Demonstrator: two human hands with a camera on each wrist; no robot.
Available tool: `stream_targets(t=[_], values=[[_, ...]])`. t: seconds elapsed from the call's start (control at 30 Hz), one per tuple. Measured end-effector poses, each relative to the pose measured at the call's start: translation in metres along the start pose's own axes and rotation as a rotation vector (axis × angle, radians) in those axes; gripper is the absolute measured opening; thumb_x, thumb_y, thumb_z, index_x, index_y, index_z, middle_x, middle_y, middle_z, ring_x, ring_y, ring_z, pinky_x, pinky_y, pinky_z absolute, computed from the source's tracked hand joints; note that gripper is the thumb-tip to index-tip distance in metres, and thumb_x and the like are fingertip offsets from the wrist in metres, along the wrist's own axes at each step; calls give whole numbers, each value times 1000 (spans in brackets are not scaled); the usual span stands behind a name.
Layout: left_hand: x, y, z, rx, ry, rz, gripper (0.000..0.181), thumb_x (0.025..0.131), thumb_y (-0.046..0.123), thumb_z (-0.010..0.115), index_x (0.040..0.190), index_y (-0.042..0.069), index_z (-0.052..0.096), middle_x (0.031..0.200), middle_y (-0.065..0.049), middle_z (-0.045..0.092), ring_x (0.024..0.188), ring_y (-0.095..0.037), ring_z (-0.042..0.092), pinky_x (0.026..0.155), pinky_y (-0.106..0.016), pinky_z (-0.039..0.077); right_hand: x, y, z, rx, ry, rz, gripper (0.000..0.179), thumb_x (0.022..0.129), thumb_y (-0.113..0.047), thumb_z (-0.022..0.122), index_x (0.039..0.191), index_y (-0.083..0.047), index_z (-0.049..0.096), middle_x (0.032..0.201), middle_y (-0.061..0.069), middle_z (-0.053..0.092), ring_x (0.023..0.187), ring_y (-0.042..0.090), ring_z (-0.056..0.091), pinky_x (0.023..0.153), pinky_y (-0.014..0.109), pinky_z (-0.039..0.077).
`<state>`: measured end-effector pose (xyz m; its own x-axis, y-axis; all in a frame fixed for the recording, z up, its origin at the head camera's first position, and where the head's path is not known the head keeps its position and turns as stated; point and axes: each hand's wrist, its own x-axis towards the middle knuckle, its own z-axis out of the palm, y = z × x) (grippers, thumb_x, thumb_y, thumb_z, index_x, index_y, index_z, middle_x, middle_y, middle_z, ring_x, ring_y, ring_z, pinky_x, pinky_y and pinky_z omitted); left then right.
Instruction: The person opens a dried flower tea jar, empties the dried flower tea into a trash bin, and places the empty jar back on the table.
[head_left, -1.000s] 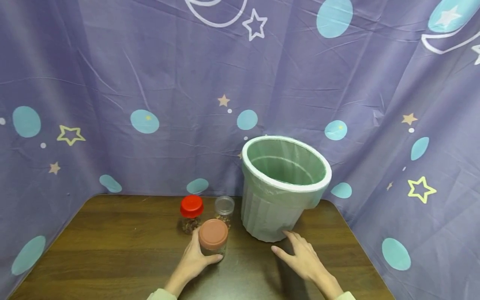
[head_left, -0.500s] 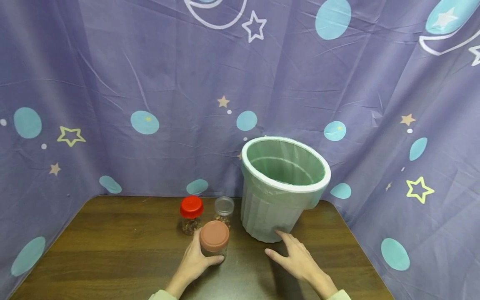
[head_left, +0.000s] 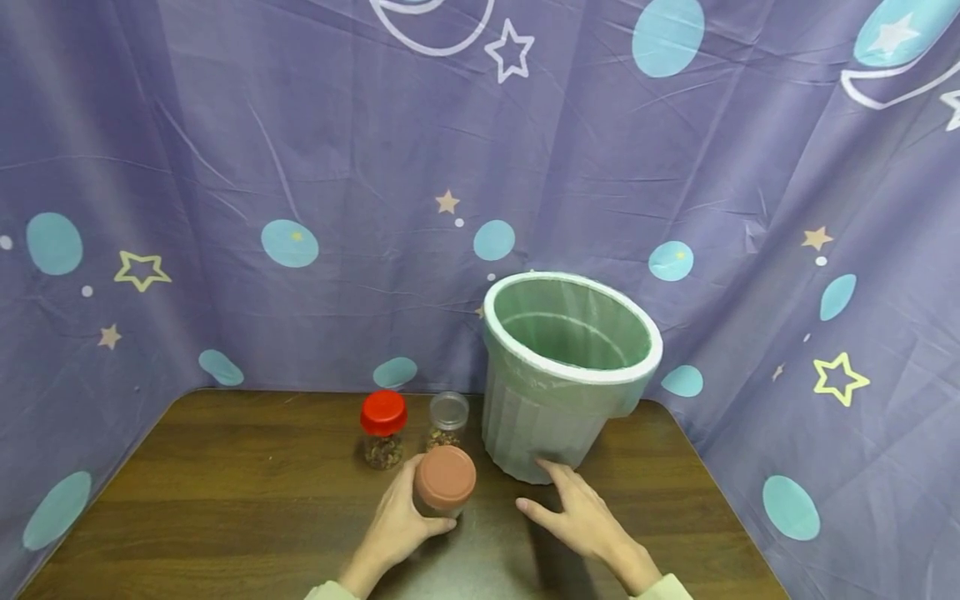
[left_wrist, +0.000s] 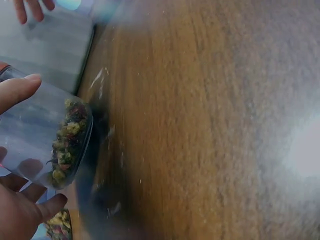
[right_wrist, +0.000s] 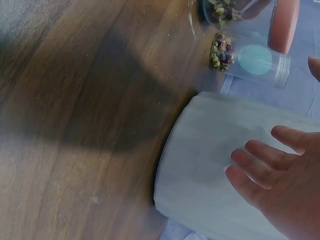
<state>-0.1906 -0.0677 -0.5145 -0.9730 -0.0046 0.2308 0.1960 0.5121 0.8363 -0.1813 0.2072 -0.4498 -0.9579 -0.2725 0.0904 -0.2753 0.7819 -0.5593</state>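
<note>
My left hand [head_left: 397,518] grips a clear jar with a terracotta-coloured lid [head_left: 446,477], its thumb on the near side and fingers around the far side. In the left wrist view, dried yellow and dark red flower-like bits [left_wrist: 65,142] lie in the jar's bottom, close over the table. My right hand [head_left: 573,510] has its fingers spread and holds nothing. It is in front of a pale green bin [head_left: 536,425], its fingertips overlapping the bin's lower wall in the head view. Behind the gripped jar stands a slim clear-lidded jar [head_left: 448,412], partly hidden.
A red-lidded jar [head_left: 383,414] of dried bits stands left of the clear-lidded one. The bin's wide white rim [head_left: 577,373] faces up. The brown wooden table [head_left: 225,483] ends against a purple curtain [head_left: 337,208] with stars and blue spots.
My left hand has moved slightly right and nearer with the terracotta-lidded jar. My right hand has shifted left along the bin's front, so the two hands are closer together.
</note>
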Motion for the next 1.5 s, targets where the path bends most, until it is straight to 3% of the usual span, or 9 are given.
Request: stream_targets(t=[0.2, 0.33, 0.7, 1.0, 1.1, 1.23, 1.37, 1.5], values=[[-4, 8, 6, 72, -63, -1, 100, 57, 31, 94, 142, 12, 44, 139, -16, 55, 129, -42, 50, 100, -65, 42, 2, -5, 4, 12, -18, -19, 77, 91, -60, 57, 146, -8, 44, 148, 15, 48, 135, 42, 46, 103, 66, 41], [-7, 12, 9, 111, -86, 27, 100, 56, 34, 94, 141, 16, 45, 132, -12, 57, 121, -36, 54, 94, -62, 46, 3, -6, 7, 20, -30, -26, 77, 91, -60, 56, 146, -9, 43, 149, 15, 47, 135, 43, 46, 101, 68, 41], [-9, 22, 17, 120, -151, 78, 97, 58, 41, 92, 140, 17, 46, 130, -13, 56, 119, -35, 54, 90, -60, 48, 6, -15, 12, 82, -70, -78, 76, 94, -56, 55, 150, -7, 36, 152, 19, 42, 136, 46, 43, 103, 67, 40], [-10, 31, 19, 156, -168, 135, 94, 57, 46, 90, 138, 20, 48, 127, -11, 57, 113, -31, 56, 85, -56, 50, 11, -30, 16, 79, -90, -117, 74, 96, -55, 51, 151, -8, 34, 152, 18, 43, 137, 42, 44, 104, 65, 41], [-10, 36, 18, 160, -174, 154, 94, 57, 49, 89, 138, 22, 48, 127, -12, 56, 112, -32, 58, 84, -56, 51, 12, -34, 18, 53, -74, -137, 72, 97, -54, 50, 150, -8, 36, 147, 17, 47, 130, 39, 51, 98, 60, 48], [-11, 42, 18, 142, -191, 156, 94, 58, 48, 89, 139, 23, 46, 127, -15, 54, 110, -35, 60, 81, -57, 52, 13, -40, 20, 17, -67, -152, 70, 97, -56, 48, 148, -10, 39, 140, 13, 53, 114, 29, 59, 81, 41, 56], [-12, 43, 20, 147, -188, 157, 94, 59, 48, 88, 139, 20, 46, 124, -14, 55, 106, -34, 61, 79, -55, 52, 14, -43, 25, -20, -45, -155, 69, 97, -57, 48, 146, -10, 43, 132, 11, 56, 103, 21, 58, 69, 27, 51], [-12, 42, 22, 160, -188, 159, 94, 59, 49, 87, 138, 18, 48, 120, -12, 57, 106, -33, 61, 80, -57, 51, 16, -44, 31, -67, -22, -137, 69, 96, -61, 45, 144, -10, 45, 125, 8, 57, 99, 18, 56, 68, 27, 49]])
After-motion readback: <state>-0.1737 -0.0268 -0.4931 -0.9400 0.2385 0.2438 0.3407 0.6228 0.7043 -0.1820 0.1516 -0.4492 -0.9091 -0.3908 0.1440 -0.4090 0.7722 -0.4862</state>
